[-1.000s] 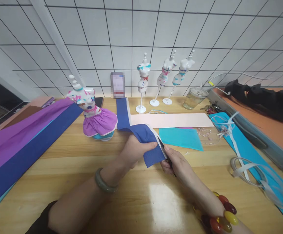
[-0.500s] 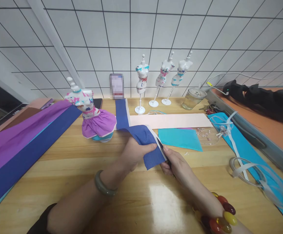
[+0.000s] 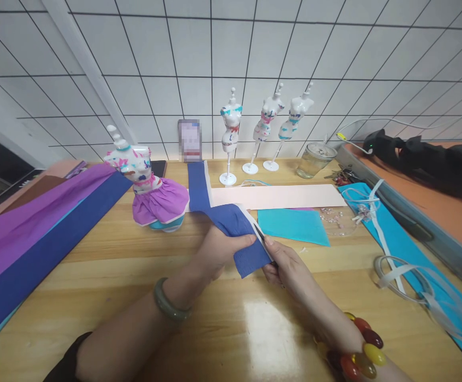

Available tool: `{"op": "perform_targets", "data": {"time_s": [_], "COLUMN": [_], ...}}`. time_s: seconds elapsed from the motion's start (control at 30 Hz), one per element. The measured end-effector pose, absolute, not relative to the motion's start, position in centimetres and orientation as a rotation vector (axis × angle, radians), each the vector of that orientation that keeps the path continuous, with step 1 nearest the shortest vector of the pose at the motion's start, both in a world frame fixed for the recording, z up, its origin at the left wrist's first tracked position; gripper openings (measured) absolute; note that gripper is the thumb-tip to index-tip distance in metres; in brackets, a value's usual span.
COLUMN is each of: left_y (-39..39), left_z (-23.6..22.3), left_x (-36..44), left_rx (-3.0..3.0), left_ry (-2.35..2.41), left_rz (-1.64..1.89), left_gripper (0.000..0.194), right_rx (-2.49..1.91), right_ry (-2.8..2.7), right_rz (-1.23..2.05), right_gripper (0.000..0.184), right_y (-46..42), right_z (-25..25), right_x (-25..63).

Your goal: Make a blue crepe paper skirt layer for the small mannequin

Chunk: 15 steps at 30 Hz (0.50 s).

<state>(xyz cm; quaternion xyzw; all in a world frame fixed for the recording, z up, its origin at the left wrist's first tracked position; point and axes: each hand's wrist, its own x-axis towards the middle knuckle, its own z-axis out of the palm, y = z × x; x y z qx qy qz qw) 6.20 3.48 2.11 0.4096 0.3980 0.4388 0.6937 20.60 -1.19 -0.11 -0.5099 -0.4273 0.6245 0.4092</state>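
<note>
My left hand (image 3: 220,252) pinches a long dark-blue crepe-paper strip (image 3: 250,260), its thumb lying on top and the other fingers hidden beneath. A white band runs along the strip's right edge. My right hand (image 3: 284,260) is closed round a small dark cutting tool, apparently scissors (image 3: 259,232), mostly covered by the fingers; the dark blade lies along the white band. The far end of the strip reaches back to a phone (image 3: 190,140) propped at the wall. To the left stands a small painted dress form (image 3: 135,170) in a purple gathered skirt (image 3: 161,201).
Three white painted dress forms (image 3: 231,124) stand at the back beside a glass of liquid (image 3: 315,161). Pale pink paper (image 3: 279,197) and turquoise paper (image 3: 292,227) lie beyond my hands. White ribbon (image 3: 400,276) curls over blue paper at right; folded coloured paper (image 3: 35,260) lies left.
The dark blade looks slightly more closed along the white band, and my right hand has shifted a touch to the left. My left hand keeps its hold on the strip.
</note>
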Motion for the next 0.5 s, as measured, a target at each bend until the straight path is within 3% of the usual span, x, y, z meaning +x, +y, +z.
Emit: {"op": "perform_targets", "data": {"time_s": [0.23, 0.5], "left_y": [3.75, 3.63], "left_z": [2.06, 2.01], "left_x": [6.25, 6.41], "left_rx": [0.841, 0.890], "left_ry": [0.912, 0.925], "left_rz": [0.979, 1.016], "left_gripper": [0.033, 0.041], "right_rx": [-1.300, -1.260], "right_ry": [-1.077, -1.071], "right_rz": [1.575, 1.624], "right_gripper": [0.049, 0.046], "right_y": [-1.19, -1.29], "right_z": [0.02, -0.17], "right_x": [20.66, 20.63]}}
